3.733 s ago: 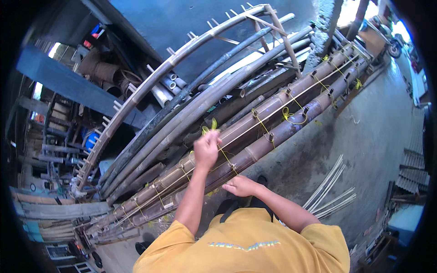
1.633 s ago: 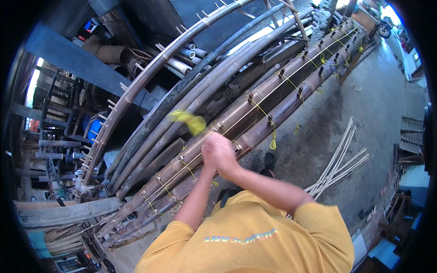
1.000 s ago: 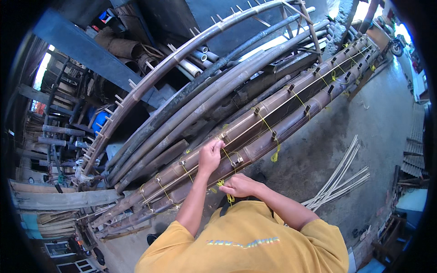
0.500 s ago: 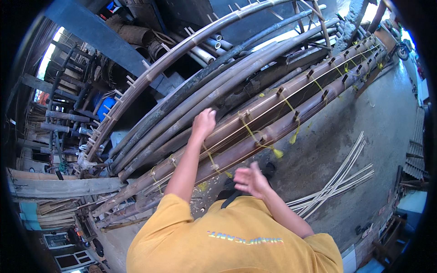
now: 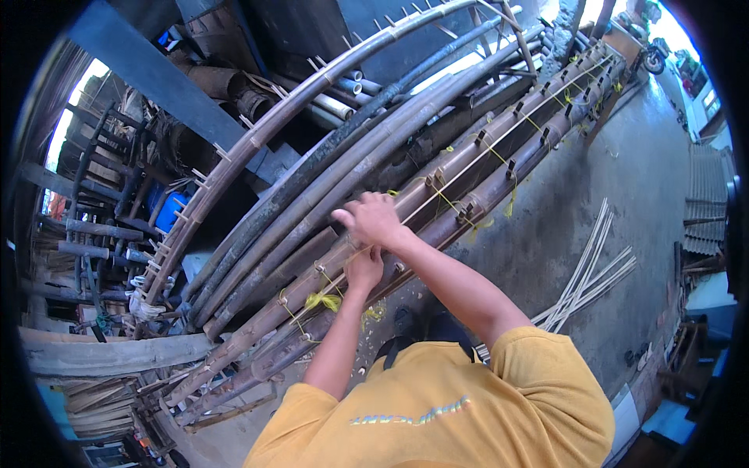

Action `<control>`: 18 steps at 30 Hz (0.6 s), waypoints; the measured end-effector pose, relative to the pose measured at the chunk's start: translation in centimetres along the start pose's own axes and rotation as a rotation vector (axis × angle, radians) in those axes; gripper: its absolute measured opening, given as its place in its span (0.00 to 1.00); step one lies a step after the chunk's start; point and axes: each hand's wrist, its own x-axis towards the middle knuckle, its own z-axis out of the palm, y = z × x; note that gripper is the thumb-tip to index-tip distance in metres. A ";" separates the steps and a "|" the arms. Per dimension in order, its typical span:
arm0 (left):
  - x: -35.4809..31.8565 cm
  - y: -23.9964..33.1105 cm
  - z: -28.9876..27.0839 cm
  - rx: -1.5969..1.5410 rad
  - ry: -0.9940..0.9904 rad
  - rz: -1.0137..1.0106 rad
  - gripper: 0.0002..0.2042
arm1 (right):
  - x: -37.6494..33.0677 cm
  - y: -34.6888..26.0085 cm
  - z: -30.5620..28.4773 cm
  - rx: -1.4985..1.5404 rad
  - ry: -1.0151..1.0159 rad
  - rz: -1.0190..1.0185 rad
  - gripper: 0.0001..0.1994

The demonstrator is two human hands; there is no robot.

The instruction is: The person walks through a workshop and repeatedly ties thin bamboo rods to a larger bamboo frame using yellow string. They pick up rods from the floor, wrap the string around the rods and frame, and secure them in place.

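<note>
Above the far bamboo pole (image 5: 459,161), one of a pair lying side by side and running slantwise from lower left to upper right, both bare hands come together. The right hand (image 5: 373,220) is loosely open, its fingers spread and a little blurred, back of the hand upward; whether anything lies under its palm cannot be told. Its forearm crosses over from the lower right, so that it sits just beyond the left hand (image 5: 363,270). That left hand is bent at the wrist, with its fingers mostly turned from view; how far they are closed, and whether they grip anything, cannot be made out.

Nearer the person lies the near bamboo pole (image 5: 491,193), the gap between the two spanned at intervals by yellow string (image 5: 446,200). Short dark pegs (image 5: 480,139) stand up from both poles toward the upper right, and a thin pale strip (image 5: 515,121) runs lengthwise with them. A loose yellow bunch of string (image 5: 324,300) hangs beside the left wrist.

Beyond the poles lie long bent poles (image 5: 367,160) in a stack, with a curved pegged rail (image 5: 261,131) arching past them. A blue container (image 5: 169,210) sits at the left. Pale split sticks (image 5: 581,277) lie crossed on the floor (image 5: 538,234) at the right. The person wears a yellow shirt (image 5: 445,402).
</note>
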 end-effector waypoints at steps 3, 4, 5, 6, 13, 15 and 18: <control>0.6 1.8 -0.6 -0.162 -0.072 -0.040 0.15 | 1.6 5.4 2.3 0.011 -0.379 -0.002 0.33; 0.4 1.9 -1.0 -0.088 -0.049 -0.064 0.15 | 1.7 4.3 0.6 0.603 -0.465 0.021 0.30; 0.0 -0.6 0.2 -0.045 0.008 -0.092 0.14 | 0.6 1.0 -3.2 1.047 -0.469 0.099 0.26; -0.9 -4.1 2.6 0.001 0.051 -0.124 0.14 | -1.4 -0.3 -5.6 1.198 -0.535 0.008 0.23; 1.2 0.6 -1.1 -0.389 0.028 -0.051 0.15 | -17.2 3.9 0.7 0.616 -0.575 -0.157 0.24; 3.5 3.1 -3.5 -0.620 0.094 0.008 0.16 | -16.6 3.7 1.5 0.627 -0.576 -0.178 0.24; 10.6 2.5 -4.7 -0.525 0.235 -0.007 0.17 | -18.4 4.0 1.9 0.320 -0.479 -0.295 0.22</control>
